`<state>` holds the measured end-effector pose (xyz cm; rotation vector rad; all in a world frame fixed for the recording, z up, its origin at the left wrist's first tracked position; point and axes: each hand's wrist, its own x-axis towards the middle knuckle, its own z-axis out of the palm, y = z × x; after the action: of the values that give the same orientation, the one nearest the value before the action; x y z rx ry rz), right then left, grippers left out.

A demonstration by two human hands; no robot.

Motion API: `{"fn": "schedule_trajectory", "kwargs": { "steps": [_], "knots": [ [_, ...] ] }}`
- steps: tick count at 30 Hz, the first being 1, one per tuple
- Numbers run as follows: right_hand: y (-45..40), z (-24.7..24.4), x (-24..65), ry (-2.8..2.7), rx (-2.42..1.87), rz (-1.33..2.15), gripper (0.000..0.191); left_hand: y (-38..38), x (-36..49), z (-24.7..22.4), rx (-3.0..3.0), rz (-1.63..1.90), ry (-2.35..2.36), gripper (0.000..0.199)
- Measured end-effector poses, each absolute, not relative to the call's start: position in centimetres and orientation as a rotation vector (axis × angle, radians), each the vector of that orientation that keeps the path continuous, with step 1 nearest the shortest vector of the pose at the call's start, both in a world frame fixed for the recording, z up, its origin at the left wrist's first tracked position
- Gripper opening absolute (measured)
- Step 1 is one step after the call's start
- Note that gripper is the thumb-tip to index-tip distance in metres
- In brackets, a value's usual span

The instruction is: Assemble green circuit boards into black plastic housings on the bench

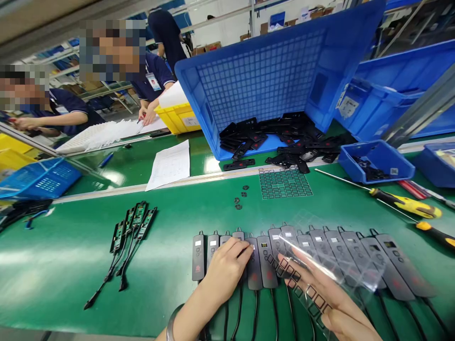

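Observation:
A row of several dark grey handheld controllers (269,274) lies on the green bench, each with a cable running toward me. My left hand (227,265) bends over the row, its thumb and fingertips pinched at the top of one controller (254,272). Whatever is between those fingertips is too small to make out. In my right hand (330,293) is a clear plastic sheet (316,298) printted with small black square outlines, held above the right part of the row. Part of a second clear film (369,270) also shows there, over several controllers.
A tilted blue crate (256,80) holds black casings (266,132). Screwdrivers (401,203) and a small blue bin (377,163) lie right. Circuit boards with cables (131,227) are left; a printed square grid sheet (286,183) lies behind the row. Co-workers (152,71) sit across.

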<state>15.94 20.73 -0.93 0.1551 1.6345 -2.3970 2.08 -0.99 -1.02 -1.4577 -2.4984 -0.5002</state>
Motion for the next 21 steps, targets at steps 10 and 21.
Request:
{"fn": "schedule_trajectory", "kwargs": {
  "steps": [10, 21],
  "knots": [
    [20.6, -1.6, 16.4, 1.456, 0.164, -2.498, 0.072, -0.3, 2.8, 0.1, -1.546, -0.096, -2.431, 0.029],
    [20.1, -2.0, 17.6, 1.317, 0.179, -2.548, 0.072, 1.4, 6.3, 1.2, -1.419, -0.99, -2.418, 0.03]
  ]
}}
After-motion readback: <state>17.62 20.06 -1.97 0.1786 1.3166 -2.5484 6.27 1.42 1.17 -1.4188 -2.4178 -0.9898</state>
